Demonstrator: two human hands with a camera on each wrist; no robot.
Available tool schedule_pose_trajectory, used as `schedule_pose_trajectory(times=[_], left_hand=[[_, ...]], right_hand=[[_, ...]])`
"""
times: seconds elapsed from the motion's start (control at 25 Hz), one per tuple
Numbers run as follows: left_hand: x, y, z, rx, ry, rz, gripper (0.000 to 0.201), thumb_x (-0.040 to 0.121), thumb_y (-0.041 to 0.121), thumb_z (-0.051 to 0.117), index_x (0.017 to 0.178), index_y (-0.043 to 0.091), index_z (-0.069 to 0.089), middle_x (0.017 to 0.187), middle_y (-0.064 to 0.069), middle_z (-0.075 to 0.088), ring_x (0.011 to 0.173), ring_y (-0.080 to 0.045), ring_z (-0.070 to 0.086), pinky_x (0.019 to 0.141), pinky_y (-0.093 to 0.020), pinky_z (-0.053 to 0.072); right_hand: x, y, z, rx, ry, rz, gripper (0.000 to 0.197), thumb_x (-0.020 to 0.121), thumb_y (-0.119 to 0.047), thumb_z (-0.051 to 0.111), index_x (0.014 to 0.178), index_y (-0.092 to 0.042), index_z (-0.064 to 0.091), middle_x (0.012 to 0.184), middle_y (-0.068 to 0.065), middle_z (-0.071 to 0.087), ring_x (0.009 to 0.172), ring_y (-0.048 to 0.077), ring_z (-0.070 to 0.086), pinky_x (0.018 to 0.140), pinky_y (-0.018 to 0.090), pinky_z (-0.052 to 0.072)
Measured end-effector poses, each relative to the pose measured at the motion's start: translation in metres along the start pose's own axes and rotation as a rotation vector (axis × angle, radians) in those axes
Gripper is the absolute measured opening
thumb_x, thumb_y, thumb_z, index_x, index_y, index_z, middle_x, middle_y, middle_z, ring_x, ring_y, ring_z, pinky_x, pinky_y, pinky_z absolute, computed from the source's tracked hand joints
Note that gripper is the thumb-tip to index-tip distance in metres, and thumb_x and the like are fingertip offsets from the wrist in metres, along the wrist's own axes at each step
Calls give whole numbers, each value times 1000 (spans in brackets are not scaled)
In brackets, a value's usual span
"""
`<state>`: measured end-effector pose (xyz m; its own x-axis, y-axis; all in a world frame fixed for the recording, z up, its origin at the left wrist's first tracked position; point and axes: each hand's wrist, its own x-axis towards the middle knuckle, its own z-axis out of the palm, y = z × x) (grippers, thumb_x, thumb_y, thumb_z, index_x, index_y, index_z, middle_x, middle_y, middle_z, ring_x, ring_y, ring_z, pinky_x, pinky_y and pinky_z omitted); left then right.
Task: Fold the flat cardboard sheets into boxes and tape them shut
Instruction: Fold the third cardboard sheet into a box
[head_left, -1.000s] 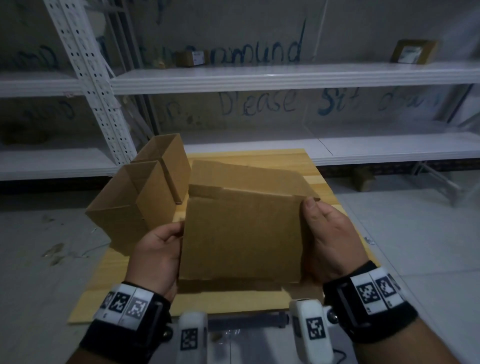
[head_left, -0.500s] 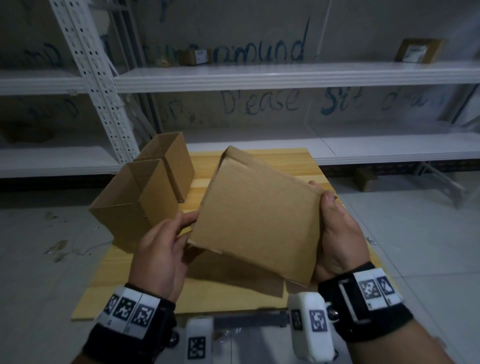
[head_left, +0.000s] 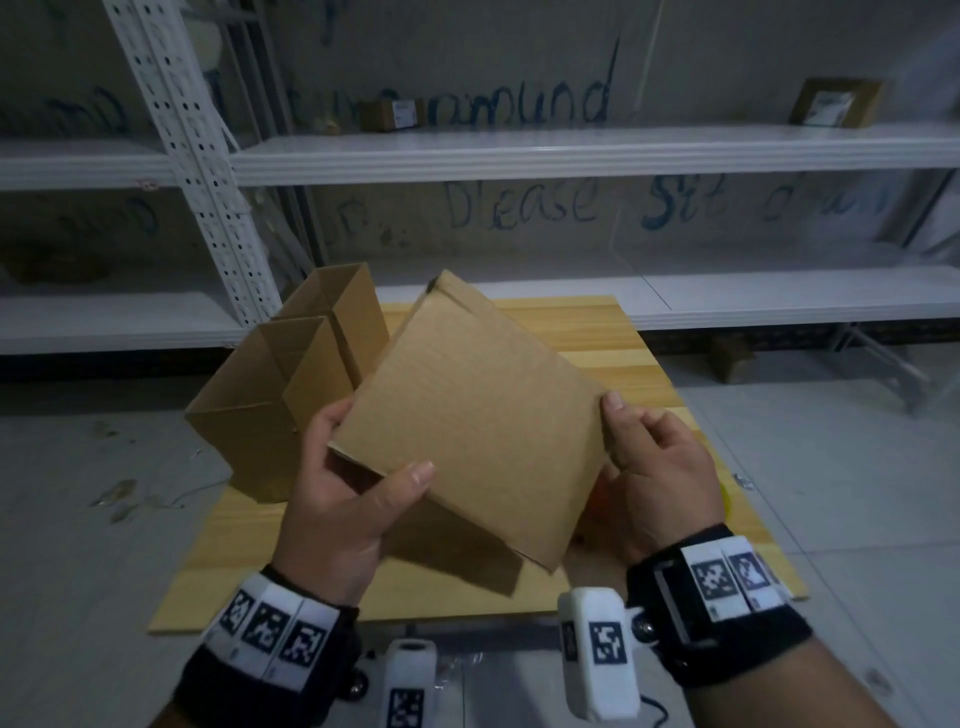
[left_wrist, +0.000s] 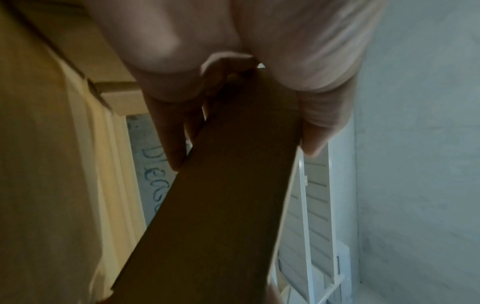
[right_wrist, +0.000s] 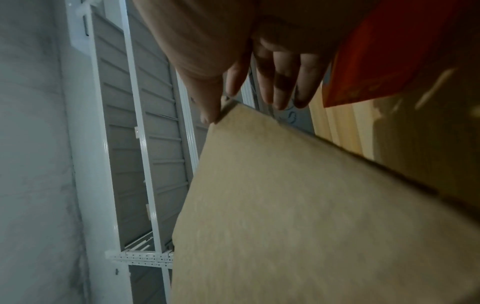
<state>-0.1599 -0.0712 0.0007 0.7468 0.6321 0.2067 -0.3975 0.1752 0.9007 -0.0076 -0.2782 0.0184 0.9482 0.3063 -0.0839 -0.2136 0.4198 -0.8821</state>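
Sheet (head_left: 483, 415) tilted further, 2 boxes (head_left: 280, 395) behind

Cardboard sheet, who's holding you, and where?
The left hand grips the cardboard sheet at its near left corner, thumb on top; the right hand touches the right corner with its thumb.

The sheet (head_left: 483, 415) is matt cardboard (faintly ribbed), the table (head_left: 597, 338) pale grained wood, the shelving (head_left: 519, 150) glossy painted metal.
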Motion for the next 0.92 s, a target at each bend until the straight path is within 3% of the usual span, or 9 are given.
schedule_pose_trajectory(times=[0.04, 0.12, 0.2, 0.32, 0.48, 0.56, 0.64, 0.76, 0.92], left_hand=[[0, 7, -3, 72, -13, 28, 85, 48, 28, 102, 121, 48, 66, 133, -10, 68, 121, -26, 73, 89, -45, 66], [-2, 25, -7, 242, -79, 68, 84, 45, 32, 95, 120, 47, 60, 129, -2, 64, 106, -8, 75, 75, -26, 65], [-3, 38, -9, 392, -188, 97, 85, 48, 35, 92, 124, 46, 54, 132, 12, 60, 103, -1, 73, 75, -19, 63], [-5, 46, -7, 529, -300, 115, 87, 51, 36, 95, 126, 56, 56, 128, 28, 61, 115, -7, 70, 86, -29, 66], [-5, 44, -4, 617, -373, 101, 103, 53, 36, 100, 140, 60, 50, 140, 27, 59, 128, -13, 68, 97, -36, 65], [-5, 43, -4, 637, -357, 42, 119, 50, 41, 102, 145, 69, 38, 141, 34, 58, 132, -7, 65, 98, -36, 62], [-4, 40, -5, 599, -293, -19, 131, 46, 39, 105, 145, 75, 26, 142, 27, 66, 132, -7, 67, 100, -36, 59], [-5, 36, -3, 552, -197, -39, 129, 54, 24, 107, 144, 68, 26, 139, 20, 71, 130, -5, 68, 93, -29, 63], [-2, 31, 2, 457, -160, -84, 121, 66, 5, 90, 157, 57, 29, 134, 34, 70, 130, 1, 67, 93, -19, 61]], right_hand=[[0, -1, 1, -20, 23, -47, 35, 77, -38, 89, 94, -15, 68, 130, 20, 75, 109, 34, 76, 100, 60, 60], [-1, -5, 1, -116, 44, -150, 51, 72, -44, 86, 111, -16, 68, 128, 8, 77, 113, 21, 76, 105, 59, 58], [-2, -11, 0, -249, -23, -242, 62, 73, -52, 82, 128, -28, 67, 134, -9, 74, 123, 8, 71, 111, 51, 56], [-5, -12, -1, -343, -244, -280, 74, 76, -63, 83, 143, -45, 58, 148, -21, 64, 138, 1, 59, 120, 48, 47], [-8, -2, 4, -388, -498, -294, 95, 71, -66, 88, 155, -52, 46, 154, -13, 59, 142, 17, 59, 114, 53, 53], [-9, 0, 6, -412, -535, -316, 96, 73, -62, 88, 157, -49, 43, 146, -17, 63, 136, 19, 63, 107, 44, 59], [-10, -1, 7, -421, -533, -324, 84, 79, -51, 86, 153, -53, 45, 136, -20, 67, 129, 17, 67, 100, 39, 62], [-10, -2, 5, -431, -506, -341, 70, 87, -41, 81, 147, -58, 48, 129, -15, 70, 119, 14, 71, 92, 29, 63], [-11, -1, 2, -484, -499, -363, 72, 91, -41, 77, 154, -48, 44, 129, -27, 67, 119, 6, 70, 90, 26, 63]])
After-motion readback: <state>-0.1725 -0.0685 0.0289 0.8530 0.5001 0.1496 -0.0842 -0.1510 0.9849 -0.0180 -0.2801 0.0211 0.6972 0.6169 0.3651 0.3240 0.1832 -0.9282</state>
